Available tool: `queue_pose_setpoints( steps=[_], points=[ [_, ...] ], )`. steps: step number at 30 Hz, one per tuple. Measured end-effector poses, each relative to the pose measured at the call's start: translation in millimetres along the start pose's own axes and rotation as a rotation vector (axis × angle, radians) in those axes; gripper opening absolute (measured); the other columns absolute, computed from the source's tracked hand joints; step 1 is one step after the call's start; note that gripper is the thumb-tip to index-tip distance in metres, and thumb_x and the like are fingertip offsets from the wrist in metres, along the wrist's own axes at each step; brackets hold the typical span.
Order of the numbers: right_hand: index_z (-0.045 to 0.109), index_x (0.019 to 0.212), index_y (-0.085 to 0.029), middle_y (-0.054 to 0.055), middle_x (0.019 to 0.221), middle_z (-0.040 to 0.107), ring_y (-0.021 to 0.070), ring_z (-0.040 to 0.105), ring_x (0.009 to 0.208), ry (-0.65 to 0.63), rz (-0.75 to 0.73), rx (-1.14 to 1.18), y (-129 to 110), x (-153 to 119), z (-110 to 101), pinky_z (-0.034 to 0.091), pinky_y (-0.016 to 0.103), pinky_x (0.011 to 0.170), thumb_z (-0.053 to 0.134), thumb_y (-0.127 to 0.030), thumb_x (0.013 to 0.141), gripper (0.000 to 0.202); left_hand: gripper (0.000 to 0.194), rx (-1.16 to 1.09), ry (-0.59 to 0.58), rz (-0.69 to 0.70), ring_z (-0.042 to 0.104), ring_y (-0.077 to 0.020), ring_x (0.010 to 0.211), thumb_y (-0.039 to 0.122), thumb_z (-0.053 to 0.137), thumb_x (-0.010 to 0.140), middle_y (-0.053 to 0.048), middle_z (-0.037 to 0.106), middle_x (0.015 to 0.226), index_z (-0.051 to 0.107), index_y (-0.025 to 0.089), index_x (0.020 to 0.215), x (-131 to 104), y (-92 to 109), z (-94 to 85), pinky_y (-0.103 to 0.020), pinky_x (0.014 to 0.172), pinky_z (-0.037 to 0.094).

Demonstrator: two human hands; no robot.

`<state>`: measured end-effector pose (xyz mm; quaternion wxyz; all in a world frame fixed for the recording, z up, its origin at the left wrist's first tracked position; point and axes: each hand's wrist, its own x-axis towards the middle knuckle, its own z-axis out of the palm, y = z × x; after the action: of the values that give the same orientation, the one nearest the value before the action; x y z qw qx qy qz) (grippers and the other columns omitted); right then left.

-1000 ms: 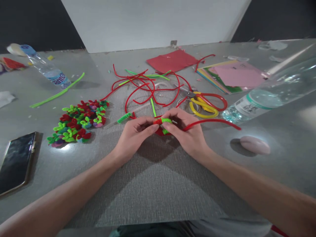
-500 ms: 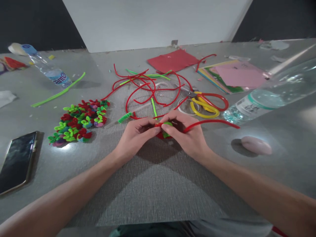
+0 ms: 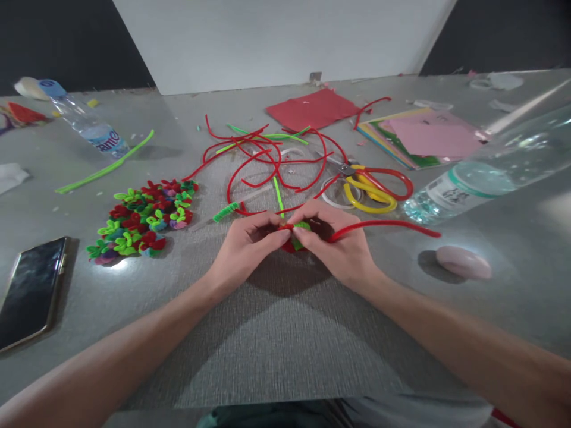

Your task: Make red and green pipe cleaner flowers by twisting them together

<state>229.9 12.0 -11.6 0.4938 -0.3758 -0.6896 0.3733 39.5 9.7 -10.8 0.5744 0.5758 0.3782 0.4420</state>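
Observation:
Near the middle of the grey table (image 3: 276, 333), my left hand (image 3: 252, 241) and my right hand (image 3: 334, 238) meet around a small red and green fuzzy piece (image 3: 302, 236). Thumbs and forefingers of both hands pinch it; the fingers cover part of it. A red pipe cleaner (image 3: 392, 224) sticks out to the right past my right hand. Beyond the hands lie loose red pipe cleaners (image 3: 276, 160) with a few green ones (image 3: 279, 193). A coiled green piece (image 3: 226, 211) rests just beyond my left hand.
Many small fuzzy flowers (image 3: 143, 217) cluster at the left, near a phone (image 3: 33, 291) and a small bottle (image 3: 96, 125). Scissors (image 3: 375, 184), a large bottle (image 3: 473, 178), a pink oval object (image 3: 464, 263), paper sheets (image 3: 437, 134) and red paper (image 3: 312, 110) lie beyond and right.
The free end of the red pipe cleaner has shifted slightly right and down. Both hands stay in nearly the same place, still pinching the piece.

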Motion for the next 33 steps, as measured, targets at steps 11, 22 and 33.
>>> queue_pose_setpoints(
  steps=[11, 22, 33],
  points=[
    [0.074, 0.092, -0.021, -0.002, 0.089, 0.074, 0.0129, 0.066, 0.081, -0.009, -0.044, 0.006, 2.2, -1.5, 1.4, 0.052, 0.027, 0.072, 0.066, -0.010, 0.089, 0.014, 0.007, 0.043, 0.016, -0.010, 0.056, -0.0109, 0.071, 0.017, 0.067, 0.084, 0.002, 0.065, 0.076, 0.072, 0.015, 0.080, -0.3, 3.1, 1.1, -0.023, 0.070, 0.044],
    [0.076, 0.094, -0.022, 0.001, 0.092, 0.074, 0.0149, 0.069, 0.086, -0.040, -0.086, 0.028, 3.3, -1.0, 1.3, 0.054, 0.029, 0.076, 0.068, -0.005, 0.087, 0.020, 0.014, 0.103, 0.017, -0.031, 0.056, -0.0134, 0.072, 0.025, 0.067, 0.087, -0.001, 0.067, 0.076, 0.072, 0.015, 0.080, -1.3, 4.1, 2.8, -0.026, 0.068, 0.042],
    [0.075, 0.093, -0.021, 0.000, 0.091, 0.074, 0.0141, 0.069, 0.085, -0.043, -0.055, 0.032, 2.0, -0.8, 1.9, 0.056, 0.028, 0.076, 0.068, -0.005, 0.086, 0.019, 0.010, 0.127, 0.028, -0.037, 0.055, -0.0132, 0.071, 0.020, 0.061, 0.082, 0.000, 0.065, 0.075, 0.070, 0.016, 0.078, -1.0, 4.0, 2.0, -0.027, 0.067, 0.041]
  ],
)
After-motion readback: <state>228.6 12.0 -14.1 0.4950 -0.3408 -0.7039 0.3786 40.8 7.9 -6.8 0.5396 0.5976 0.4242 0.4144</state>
